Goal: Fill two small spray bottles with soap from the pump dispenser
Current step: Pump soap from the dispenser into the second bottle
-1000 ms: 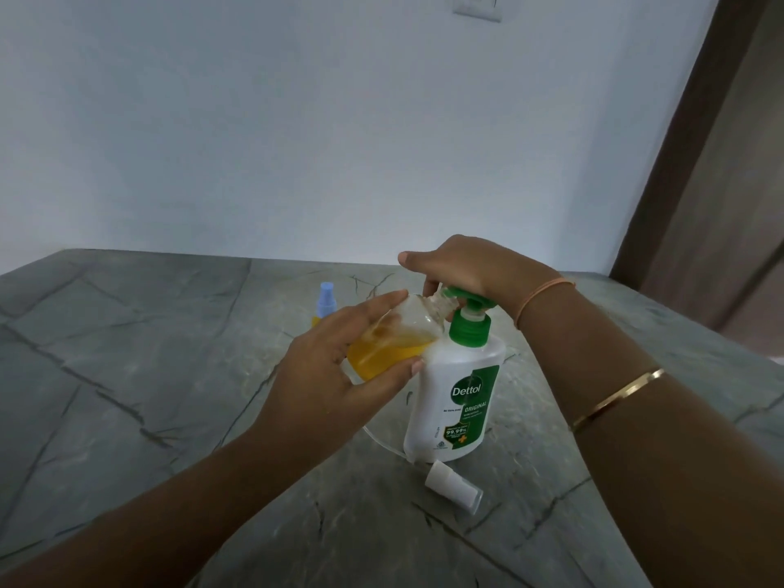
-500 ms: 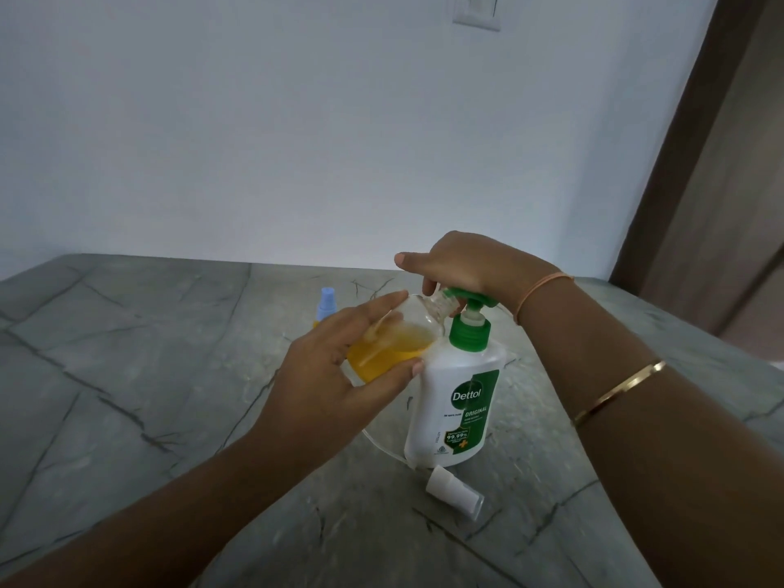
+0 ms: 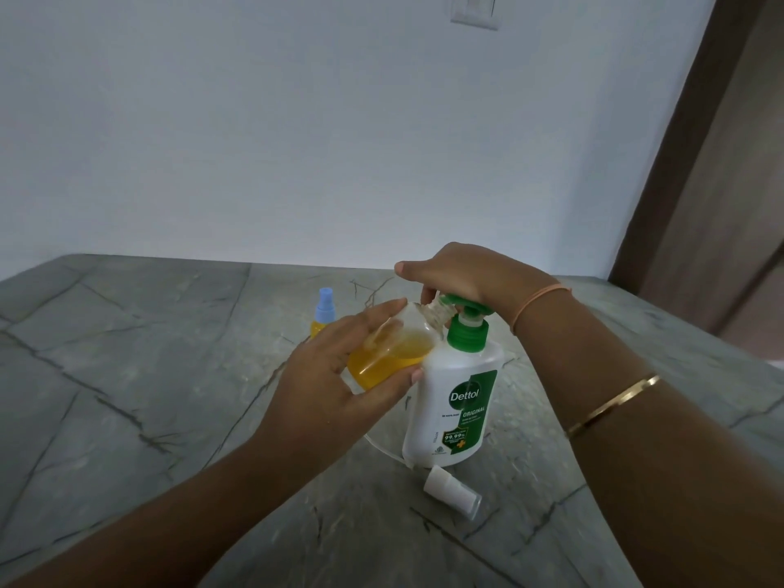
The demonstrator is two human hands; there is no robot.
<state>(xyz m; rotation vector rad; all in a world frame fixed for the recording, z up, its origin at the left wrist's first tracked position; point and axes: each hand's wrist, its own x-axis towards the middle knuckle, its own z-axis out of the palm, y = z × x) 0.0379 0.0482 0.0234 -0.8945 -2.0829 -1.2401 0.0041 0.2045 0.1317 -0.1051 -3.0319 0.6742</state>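
A white Dettol pump dispenser (image 3: 456, 396) with a green pump head stands on the grey stone counter (image 3: 127, 375). My left hand (image 3: 335, 375) grips a small clear spray bottle (image 3: 399, 354), tilted, partly full of orange soap, its open neck under the pump spout. My right hand (image 3: 462, 275) rests on top of the green pump head. A second small bottle (image 3: 323, 316) with orange liquid and a blue spray top stands upright behind my left hand. A white spray cap (image 3: 452, 492) lies on the counter in front of the dispenser.
A thin clear tube (image 3: 382, 449) curves on the counter beside the dispenser's base. A white wall with a switch plate (image 3: 475, 10) rises behind the counter. A brown door frame (image 3: 679, 163) stands at the right.
The pump head has risen slightly under my right hand. Both hands and the tilted bottle stay in the same place.
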